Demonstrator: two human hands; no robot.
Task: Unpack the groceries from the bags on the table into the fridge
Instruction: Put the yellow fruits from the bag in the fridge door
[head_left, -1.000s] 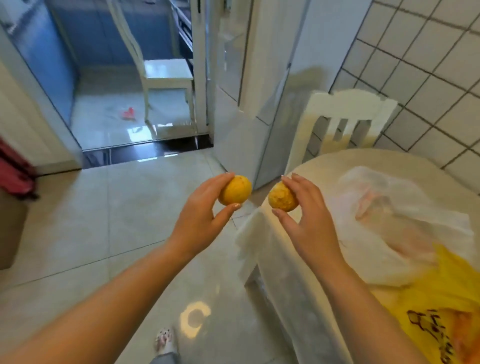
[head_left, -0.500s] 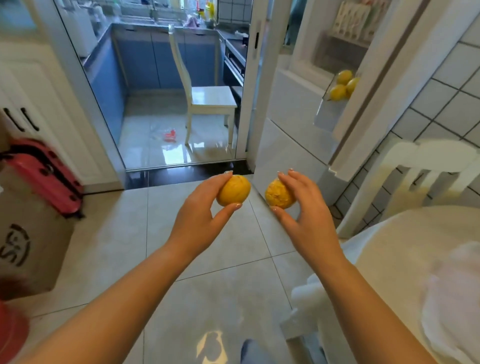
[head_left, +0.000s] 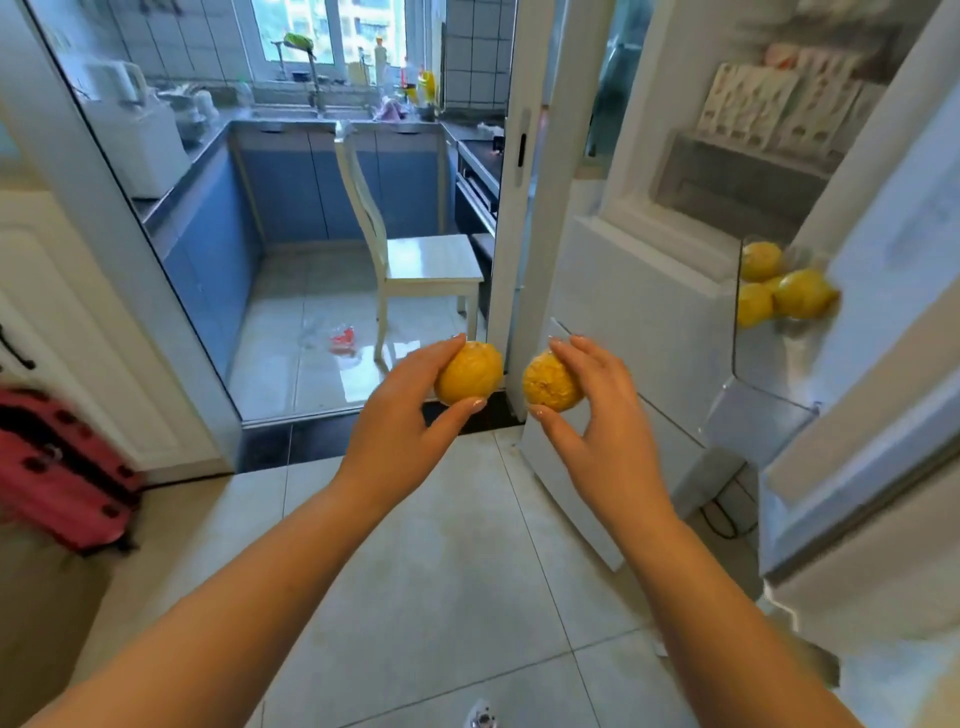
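Note:
My left hand (head_left: 400, 410) grips a smooth yellow-orange fruit (head_left: 470, 373) between fingers and thumb at the centre of the view. Beside it my right hand (head_left: 597, 405) holds a second, rougher yellow fruit (head_left: 550, 381). Both are raised in front of me, over the tiled floor. To the right the fridge (head_left: 639, 291) stands open. Its door (head_left: 883, 291) swings toward me, and a clear door shelf (head_left: 769, 364) holds several yellow fruits (head_left: 784, 291). Higher up, another door shelf (head_left: 727, 182) carries flat packets. The table and bags are out of view.
Straight ahead a glass sliding doorway opens onto a kitchen with blue cabinets, a white chair (head_left: 415, 249) and a red scrap on the floor (head_left: 343, 338). A red suitcase (head_left: 57, 467) leans at the left wall. A white door post (head_left: 524, 208) stands between kitchen and fridge.
The view has swung up and away from the table with its bags toward the open fridge. Both hands keep their fruits and stay in the same pose before me.

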